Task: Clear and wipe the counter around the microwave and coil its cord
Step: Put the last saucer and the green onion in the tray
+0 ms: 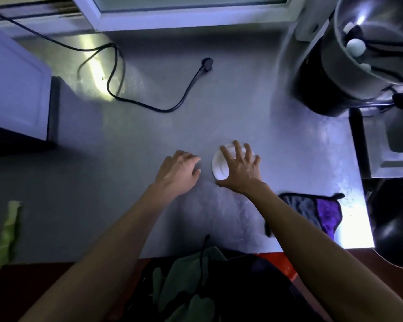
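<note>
Still clearing: we are spreading our right hand [239, 167] over the saucer [219, 167], not yet gripping, left hand [178, 174] loose; lifting comes next.

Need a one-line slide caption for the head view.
Right hand spread over a white dish on the steel counter, left hand beside it; black cord lies uncoiled.

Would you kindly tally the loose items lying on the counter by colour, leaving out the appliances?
White: 1, the small dish under the right hand
Black: 1, the power cord
Grey and purple: 1, the cloth
Light green: 1, the strip at the left
Total: 4
</note>
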`<state>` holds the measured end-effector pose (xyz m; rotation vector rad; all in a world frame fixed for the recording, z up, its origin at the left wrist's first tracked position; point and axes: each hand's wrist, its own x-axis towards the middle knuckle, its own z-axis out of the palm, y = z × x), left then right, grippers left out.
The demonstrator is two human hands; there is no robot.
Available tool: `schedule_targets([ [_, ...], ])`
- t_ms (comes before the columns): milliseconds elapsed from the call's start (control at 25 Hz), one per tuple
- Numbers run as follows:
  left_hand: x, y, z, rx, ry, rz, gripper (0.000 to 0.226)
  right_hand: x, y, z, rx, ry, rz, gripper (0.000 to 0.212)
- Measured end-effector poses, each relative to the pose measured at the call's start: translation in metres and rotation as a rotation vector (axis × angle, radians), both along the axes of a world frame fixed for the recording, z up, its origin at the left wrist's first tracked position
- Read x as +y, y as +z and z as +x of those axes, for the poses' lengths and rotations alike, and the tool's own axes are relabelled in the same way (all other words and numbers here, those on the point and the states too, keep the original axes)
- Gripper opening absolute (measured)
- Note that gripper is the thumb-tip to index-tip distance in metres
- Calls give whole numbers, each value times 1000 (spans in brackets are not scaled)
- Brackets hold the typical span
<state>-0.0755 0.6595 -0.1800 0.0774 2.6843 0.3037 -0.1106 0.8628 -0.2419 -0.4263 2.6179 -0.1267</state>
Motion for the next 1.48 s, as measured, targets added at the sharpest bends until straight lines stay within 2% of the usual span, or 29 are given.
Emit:
schedule_targets([
  [200,-27,6,29,-24,87,-28,40,-27,8,7,35,80,-47,112],
  [480,-97,8,118,-24,308,-21,43,-119,28,57,92,286,-118,113],
  [840,-220,4,299,56,606,49,54,-259,58,190,129,548,-70,117],
  [1080,-300,23,407,162,838,34,51,-352,68,273,154,711,-76,117],
  [1320,-338,22,454,198,936,25,47,-405,67,303,155,806,-51,118],
  [1480,-357,13,448,189,957,48,46,-431,61,289,142,815,-53,118],
])
